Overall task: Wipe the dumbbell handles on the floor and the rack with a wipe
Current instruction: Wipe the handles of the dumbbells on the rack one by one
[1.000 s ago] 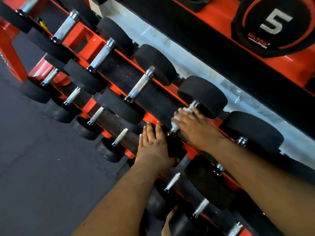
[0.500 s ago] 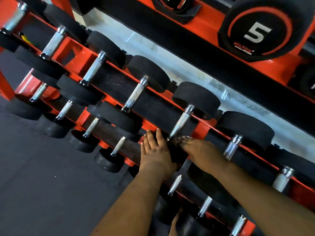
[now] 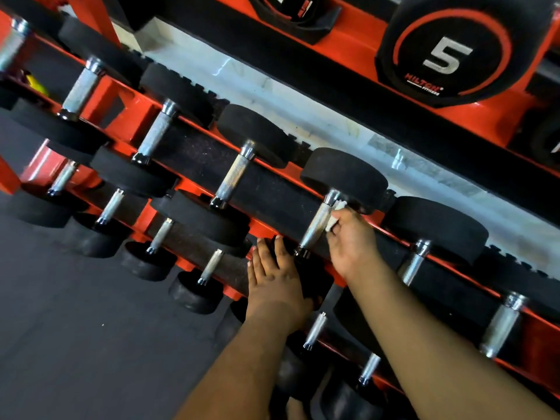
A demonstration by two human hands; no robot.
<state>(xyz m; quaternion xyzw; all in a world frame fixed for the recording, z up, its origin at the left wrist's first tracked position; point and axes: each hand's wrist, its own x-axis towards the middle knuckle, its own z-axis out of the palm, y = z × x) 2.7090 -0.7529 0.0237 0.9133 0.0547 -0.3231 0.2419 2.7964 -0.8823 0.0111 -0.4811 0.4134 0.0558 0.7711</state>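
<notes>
Our right hand [image 3: 351,241] pinches the wipe [image 3: 335,213] against the handle [image 3: 318,225] on the rack [image 3: 127,107], our left hand [image 3: 272,277] flat on its near head; pushing sideways could roll the dumbbell.

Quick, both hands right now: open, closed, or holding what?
Left hand: open, fingers straight, resting flat on the near dumbbell head.
Right hand: pinches the white wipe against the dumbbell handle.
</notes>
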